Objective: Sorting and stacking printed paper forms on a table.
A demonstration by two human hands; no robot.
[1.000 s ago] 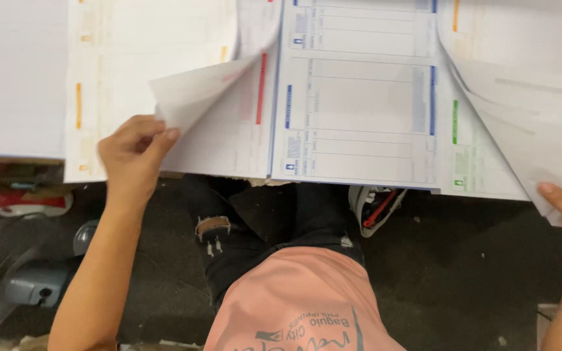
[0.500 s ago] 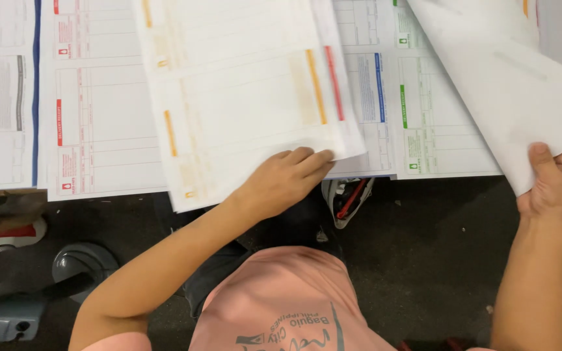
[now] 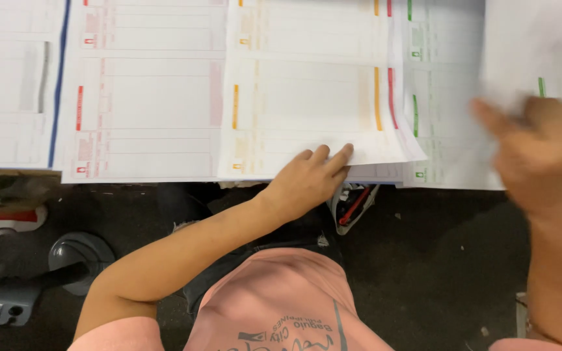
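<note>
Table edge [image 3: 14, 173] w/ rows of paper forms, orange-striped sheet [image 3: 307, 97] on top in middle, left hand [image 3: 307, 182] flat on its bottom edge, fingers together, right hand [image 3: 541, 156] blurry, over green-striped sheet [image 3: 443, 117], grip can't tell

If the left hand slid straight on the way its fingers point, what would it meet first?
The left hand already rests on the orange-marked form sheet, fingers pointing up and right. Going on, it would cross that sheet toward its orange and red edge bars, then probably the green-marked sheet.
</note>
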